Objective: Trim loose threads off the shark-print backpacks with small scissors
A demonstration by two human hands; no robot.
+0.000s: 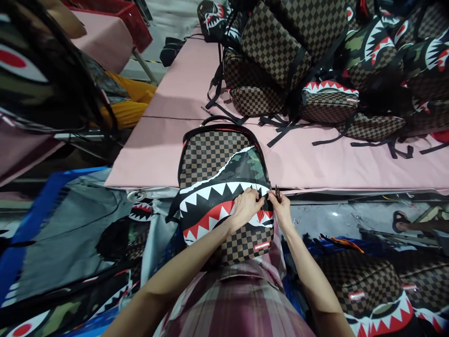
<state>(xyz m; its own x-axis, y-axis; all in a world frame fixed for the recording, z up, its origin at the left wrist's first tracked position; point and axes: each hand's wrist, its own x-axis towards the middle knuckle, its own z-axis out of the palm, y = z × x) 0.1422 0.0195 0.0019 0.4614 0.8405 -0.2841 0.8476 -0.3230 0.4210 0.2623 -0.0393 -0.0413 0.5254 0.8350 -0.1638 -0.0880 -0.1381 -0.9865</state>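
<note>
A brown checkered backpack [213,159] with a shark-mouth print and a camouflage patch lies before me, half on the pink table [168,140] and half against my plaid shirt. My left hand [245,206] rests on its shark teeth, fingers curled and pinching the fabric near the right side. My right hand [278,208] is closed round a small dark tool [277,193], perhaps snips, held at the bag's right edge. Both hands nearly touch.
A heap of matching shark-print backpacks [315,61] with loose black straps fills the table's far right. More such bags lie at lower right [375,295] and lower left. Another person in yellow clothing [129,100] sits at upper left. A sandalled foot [403,222] shows at right.
</note>
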